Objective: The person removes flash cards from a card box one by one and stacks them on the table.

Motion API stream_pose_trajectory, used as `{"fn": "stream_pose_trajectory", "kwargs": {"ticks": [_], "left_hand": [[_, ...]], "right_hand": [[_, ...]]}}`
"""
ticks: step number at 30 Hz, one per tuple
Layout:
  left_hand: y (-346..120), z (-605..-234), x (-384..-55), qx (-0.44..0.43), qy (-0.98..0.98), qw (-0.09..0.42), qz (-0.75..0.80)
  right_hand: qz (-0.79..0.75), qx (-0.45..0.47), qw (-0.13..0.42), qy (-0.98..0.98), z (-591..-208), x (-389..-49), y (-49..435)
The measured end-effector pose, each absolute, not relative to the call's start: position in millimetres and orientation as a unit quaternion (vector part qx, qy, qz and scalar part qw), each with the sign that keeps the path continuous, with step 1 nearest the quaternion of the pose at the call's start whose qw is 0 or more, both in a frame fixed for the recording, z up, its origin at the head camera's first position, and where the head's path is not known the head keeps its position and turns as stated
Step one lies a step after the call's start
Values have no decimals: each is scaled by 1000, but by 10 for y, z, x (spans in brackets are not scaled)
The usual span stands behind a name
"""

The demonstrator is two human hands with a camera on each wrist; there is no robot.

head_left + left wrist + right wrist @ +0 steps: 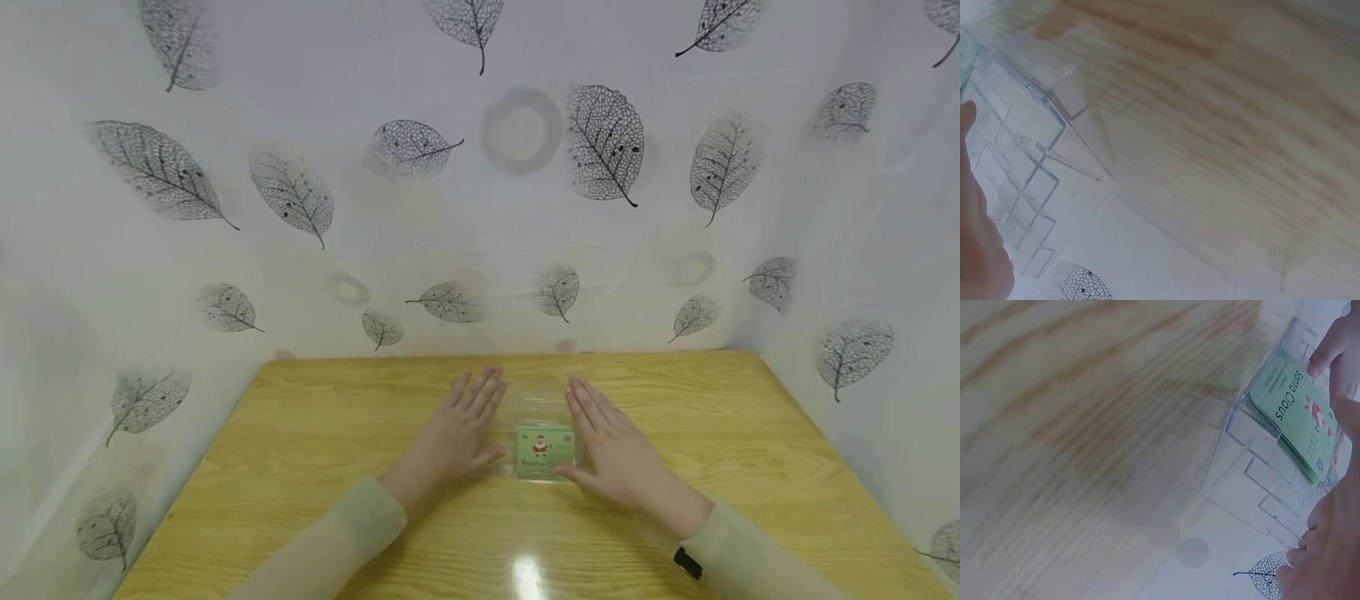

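A clear plastic stepped card holder stands on the table between both hands. In its nearest tier is a stack of green cards, the top one printed with a Santa figure and "Santa Claus". My left hand lies along the holder's left side, fingers straight, thumb pointing at it. Along the right side is my right hand, also straight-fingered, its thumb over the lower right corner of the cards in the head view. Whether either hand touches the holder is hard to tell. The holder's steps show in the left wrist view.
The wood-grain table runs back to a pale curtain printed with dark leaves, which hangs behind and on both sides. A black band sits at the right sleeve. Light glares off the table's front.
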State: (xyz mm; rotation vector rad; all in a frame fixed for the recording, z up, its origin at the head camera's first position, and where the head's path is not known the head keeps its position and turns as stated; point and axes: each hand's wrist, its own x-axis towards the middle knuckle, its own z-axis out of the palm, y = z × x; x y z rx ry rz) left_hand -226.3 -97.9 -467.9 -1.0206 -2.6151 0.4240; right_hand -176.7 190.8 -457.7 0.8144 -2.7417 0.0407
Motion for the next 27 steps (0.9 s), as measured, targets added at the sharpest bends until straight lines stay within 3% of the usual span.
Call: {"fn": "stream_pose_trajectory", "kwargs": {"ticks": [13,27], "left_hand": [[-945,-4677,-2233,-352,-912,145,154],[-988,-4762,-2159,-343,-902,177,195]], "right_hand": [[22,291,138,-946,-4578,-1768,1924],[44,296,137,-944,-4620,-1770,1900]]}}
